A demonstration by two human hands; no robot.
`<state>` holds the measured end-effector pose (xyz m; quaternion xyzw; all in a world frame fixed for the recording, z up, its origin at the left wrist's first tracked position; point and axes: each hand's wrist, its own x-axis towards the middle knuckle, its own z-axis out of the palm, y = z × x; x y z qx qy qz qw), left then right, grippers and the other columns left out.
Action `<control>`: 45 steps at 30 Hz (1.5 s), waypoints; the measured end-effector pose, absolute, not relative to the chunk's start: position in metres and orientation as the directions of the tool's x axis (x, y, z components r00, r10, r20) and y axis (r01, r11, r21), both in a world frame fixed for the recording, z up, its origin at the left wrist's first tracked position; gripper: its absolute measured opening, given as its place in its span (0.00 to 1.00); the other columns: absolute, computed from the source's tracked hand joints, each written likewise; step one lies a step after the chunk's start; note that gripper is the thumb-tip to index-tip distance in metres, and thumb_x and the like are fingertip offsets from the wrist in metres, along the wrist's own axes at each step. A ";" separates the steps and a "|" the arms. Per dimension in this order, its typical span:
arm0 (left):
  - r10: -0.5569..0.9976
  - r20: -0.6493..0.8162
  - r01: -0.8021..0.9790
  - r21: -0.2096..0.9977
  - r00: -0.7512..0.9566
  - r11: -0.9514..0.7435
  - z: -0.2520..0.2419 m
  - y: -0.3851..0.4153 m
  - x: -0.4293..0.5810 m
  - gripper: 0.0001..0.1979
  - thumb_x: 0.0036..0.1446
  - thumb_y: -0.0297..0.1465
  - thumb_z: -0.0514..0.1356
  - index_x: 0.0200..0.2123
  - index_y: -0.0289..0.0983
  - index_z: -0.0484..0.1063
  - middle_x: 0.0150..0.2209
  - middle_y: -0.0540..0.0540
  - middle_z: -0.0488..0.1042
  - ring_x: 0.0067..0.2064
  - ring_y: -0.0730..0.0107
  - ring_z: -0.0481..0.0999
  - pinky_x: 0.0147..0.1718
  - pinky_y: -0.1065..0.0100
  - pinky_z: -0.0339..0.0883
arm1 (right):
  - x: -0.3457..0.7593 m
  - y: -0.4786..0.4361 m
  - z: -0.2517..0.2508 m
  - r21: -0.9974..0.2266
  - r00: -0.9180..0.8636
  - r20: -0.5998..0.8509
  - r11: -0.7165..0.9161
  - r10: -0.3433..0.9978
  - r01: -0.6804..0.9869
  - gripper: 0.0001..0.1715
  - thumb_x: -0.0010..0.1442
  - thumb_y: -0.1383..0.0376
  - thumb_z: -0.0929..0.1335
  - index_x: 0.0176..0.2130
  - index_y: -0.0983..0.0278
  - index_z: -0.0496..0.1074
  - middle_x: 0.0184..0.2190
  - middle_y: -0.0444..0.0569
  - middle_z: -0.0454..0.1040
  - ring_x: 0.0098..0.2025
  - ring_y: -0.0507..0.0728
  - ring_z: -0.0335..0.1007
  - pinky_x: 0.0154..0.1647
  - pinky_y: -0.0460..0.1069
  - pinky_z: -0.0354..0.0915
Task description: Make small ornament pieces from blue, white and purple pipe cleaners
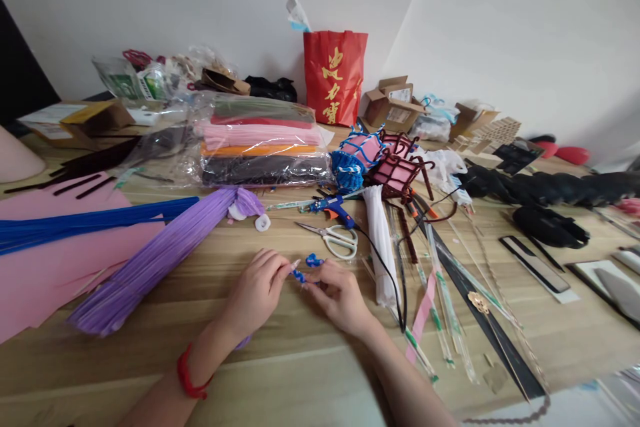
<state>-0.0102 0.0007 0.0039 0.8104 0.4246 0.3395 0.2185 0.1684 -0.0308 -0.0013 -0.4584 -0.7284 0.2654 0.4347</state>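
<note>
Two bare hands meet on one blue twisted stem (299, 275), fuzzy, coiled rope-like, w/ a blue curl (313, 259) just above the R fingers; it's held over the wood-grain tabletop (280, 377), on the near side of the scissors (324, 233) (metal blades, white looped handles). Other matls: purple bundle (160, 260) of long soft stems, spread at the near end; straight white bundle (381, 247); blue bundle (100, 220) across smooth flat pink sheets (75, 280); glossy clear pack (263, 137) of coloured stems; hard blue glue gun (335, 209). L hand (261, 288): thumb & index closed to a tight pinch on the stem's L end, other fingers curled. R hand (341, 295): thumb & index pressed tog. on the R part, rest folded. Visible stem's long axis runs L–R btwn fingertips, sloping nearer the wearer toward the R; tips mostly hidden, can't tell full length
</note>
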 end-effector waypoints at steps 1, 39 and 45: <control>0.859 0.330 0.544 0.670 0.391 -0.505 0.003 0.001 -0.009 0.12 0.61 0.32 0.48 0.26 0.37 0.64 0.27 0.49 0.68 0.33 0.67 0.67 0.35 0.67 0.60 | 0.169 -0.030 -0.001 -0.701 -0.245 0.453 0.512 0.857 0.496 0.07 0.58 0.67 0.66 0.31 0.64 0.74 0.25 0.49 0.72 0.29 0.54 0.65 0.32 0.49 0.63; 0.948 -0.150 0.305 0.950 0.279 0.060 0.012 0.001 -0.005 0.20 0.51 0.46 0.55 0.17 0.38 0.60 0.16 0.56 0.57 0.20 0.75 0.57 0.19 0.72 0.51 | 0.173 -0.032 -0.007 -0.396 -0.403 0.538 0.644 0.741 0.655 0.14 0.62 0.70 0.61 0.42 0.65 0.73 0.32 0.54 0.76 0.33 0.55 0.71 0.33 0.49 0.65; 0.932 -0.225 0.248 0.956 0.284 0.155 0.009 0.003 -0.006 0.22 0.52 0.49 0.52 0.20 0.37 0.65 0.17 0.53 0.64 0.21 0.72 0.64 0.21 0.72 0.57 | 0.169 -0.031 -0.002 -0.698 -0.227 0.445 0.494 0.866 0.518 0.11 0.60 0.65 0.64 0.40 0.64 0.75 0.28 0.50 0.76 0.29 0.53 0.70 0.29 0.46 0.65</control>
